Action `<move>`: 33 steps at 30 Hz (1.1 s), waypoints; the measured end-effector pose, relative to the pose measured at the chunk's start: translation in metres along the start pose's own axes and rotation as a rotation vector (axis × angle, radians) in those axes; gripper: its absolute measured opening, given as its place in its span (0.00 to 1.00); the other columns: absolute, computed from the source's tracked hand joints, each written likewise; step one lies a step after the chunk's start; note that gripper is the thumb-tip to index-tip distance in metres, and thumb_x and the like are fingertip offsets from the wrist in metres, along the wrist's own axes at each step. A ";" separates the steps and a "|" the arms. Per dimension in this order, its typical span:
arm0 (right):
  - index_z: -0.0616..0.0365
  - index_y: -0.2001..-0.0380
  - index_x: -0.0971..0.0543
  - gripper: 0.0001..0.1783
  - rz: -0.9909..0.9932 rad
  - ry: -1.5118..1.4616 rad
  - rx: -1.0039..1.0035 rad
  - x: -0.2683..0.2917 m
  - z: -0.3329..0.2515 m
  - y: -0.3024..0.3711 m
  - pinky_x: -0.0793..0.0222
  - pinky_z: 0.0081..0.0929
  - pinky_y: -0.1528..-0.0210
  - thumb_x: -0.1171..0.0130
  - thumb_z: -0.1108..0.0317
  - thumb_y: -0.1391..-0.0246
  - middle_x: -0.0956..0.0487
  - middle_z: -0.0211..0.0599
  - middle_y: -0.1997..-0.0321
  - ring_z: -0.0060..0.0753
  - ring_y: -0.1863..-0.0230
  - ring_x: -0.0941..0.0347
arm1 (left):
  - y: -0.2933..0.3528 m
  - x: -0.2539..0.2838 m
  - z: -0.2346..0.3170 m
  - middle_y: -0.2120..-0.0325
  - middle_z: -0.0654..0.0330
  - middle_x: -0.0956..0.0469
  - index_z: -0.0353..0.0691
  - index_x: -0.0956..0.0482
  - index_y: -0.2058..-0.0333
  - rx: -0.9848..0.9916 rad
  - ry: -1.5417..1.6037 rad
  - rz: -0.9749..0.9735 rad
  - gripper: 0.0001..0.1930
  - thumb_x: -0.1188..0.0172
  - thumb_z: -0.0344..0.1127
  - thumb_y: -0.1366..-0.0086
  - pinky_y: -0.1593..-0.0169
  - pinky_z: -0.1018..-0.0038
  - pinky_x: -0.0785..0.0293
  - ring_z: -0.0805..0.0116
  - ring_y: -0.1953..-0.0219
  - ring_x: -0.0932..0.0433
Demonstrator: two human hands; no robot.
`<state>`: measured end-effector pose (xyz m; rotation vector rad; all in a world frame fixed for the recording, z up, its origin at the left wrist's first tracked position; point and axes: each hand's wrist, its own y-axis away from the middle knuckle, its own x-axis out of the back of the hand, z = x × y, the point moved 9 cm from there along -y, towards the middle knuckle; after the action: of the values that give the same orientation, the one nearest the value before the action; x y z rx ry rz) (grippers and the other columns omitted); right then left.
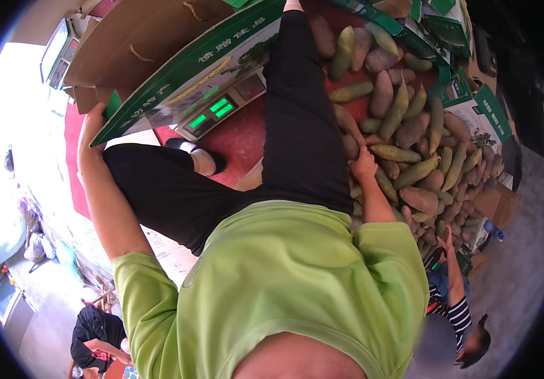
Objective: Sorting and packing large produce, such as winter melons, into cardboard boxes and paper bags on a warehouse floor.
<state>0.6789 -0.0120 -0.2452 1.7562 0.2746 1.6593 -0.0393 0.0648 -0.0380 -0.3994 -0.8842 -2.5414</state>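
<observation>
A large open cardboard box (152, 95), green and white outside and brown inside, stands at the upper left. My left hand (97, 123) grips its near left corner, with part of the fingers hidden by the green flap. To the right of my legs lies a wide pile of brownish-red sweet potatoes (419, 199) and long green vegetables (398, 110). At the near left side of that pile, my right hand (364, 165) is closed on the end of a long reddish sweet potato (346, 120).
A digital scale (251, 87) with lit green displays sits beside the box on a red surface (241, 136). More green cartons (446, 28) stand beyond the pile. A person in a striped top (458, 316) reaches into the pile at lower right; another person (98, 335) sits lower left.
</observation>
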 end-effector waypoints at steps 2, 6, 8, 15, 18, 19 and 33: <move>0.52 0.50 0.33 0.33 0.047 -0.139 0.041 0.022 -0.012 -0.001 0.34 0.46 0.50 0.32 0.63 0.60 0.26 0.40 0.50 0.46 0.46 0.32 | 0.000 0.005 -0.005 0.75 0.58 0.24 0.34 0.23 0.71 0.051 0.065 0.017 0.14 0.54 0.38 0.37 0.68 0.73 0.30 0.71 0.74 0.26; 0.57 0.50 0.33 0.34 0.240 -0.498 0.250 0.056 -0.009 -0.035 0.34 0.43 0.51 0.30 0.66 0.62 0.24 0.52 0.56 0.53 0.51 0.29 | -0.006 -0.007 -0.007 0.76 0.59 0.26 0.36 0.23 0.72 0.094 0.120 0.000 0.13 0.53 0.37 0.38 0.69 0.73 0.32 0.72 0.75 0.28; 0.58 0.49 0.33 0.35 0.326 -0.627 0.309 0.110 -0.041 -0.026 0.34 0.42 0.50 0.30 0.68 0.63 0.25 0.55 0.56 0.54 0.51 0.30 | 0.001 -0.001 -0.005 0.76 0.60 0.26 0.36 0.24 0.72 0.054 0.102 0.035 0.12 0.53 0.36 0.38 0.70 0.73 0.33 0.72 0.75 0.28; 0.63 0.49 0.34 0.30 0.535 -1.005 0.689 0.313 -0.138 0.042 0.36 0.28 0.46 0.35 0.73 0.56 0.26 0.41 0.52 0.31 0.50 0.30 | 0.011 -0.012 0.005 0.75 0.60 0.26 0.35 0.25 0.68 0.056 0.157 0.006 0.12 0.53 0.37 0.38 0.70 0.72 0.32 0.71 0.75 0.28; 0.65 0.50 0.31 0.26 0.726 -1.092 0.945 0.390 -0.185 0.098 0.33 0.27 0.48 0.35 0.73 0.53 0.25 0.38 0.53 0.28 0.52 0.29 | 0.006 -0.005 -0.001 0.74 0.59 0.26 0.35 0.25 0.67 0.042 0.178 0.012 0.12 0.54 0.37 0.38 0.69 0.72 0.32 0.71 0.74 0.27; 0.65 0.50 0.31 0.26 0.723 -1.090 0.945 0.403 -0.202 0.112 0.33 0.27 0.48 0.35 0.73 0.53 0.25 0.38 0.53 0.28 0.52 0.29 | 0.006 -0.004 -0.001 0.74 0.59 0.26 0.35 0.25 0.67 0.044 0.178 0.012 0.12 0.54 0.37 0.38 0.69 0.72 0.32 0.71 0.74 0.27; 0.62 0.54 0.31 0.26 0.788 -0.647 1.513 0.402 -0.395 0.235 0.33 0.40 0.51 0.35 0.69 0.58 0.24 0.50 0.59 0.50 0.57 0.26 | 0.011 -0.008 -0.002 0.74 0.57 0.26 0.34 0.26 0.66 0.114 0.179 -0.050 0.13 0.53 0.38 0.37 0.65 0.71 0.29 0.68 0.73 0.26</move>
<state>0.3004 0.1833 0.1922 3.7911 0.6884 1.1093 -0.0274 0.0579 -0.0367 -0.1140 -0.9753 -2.5089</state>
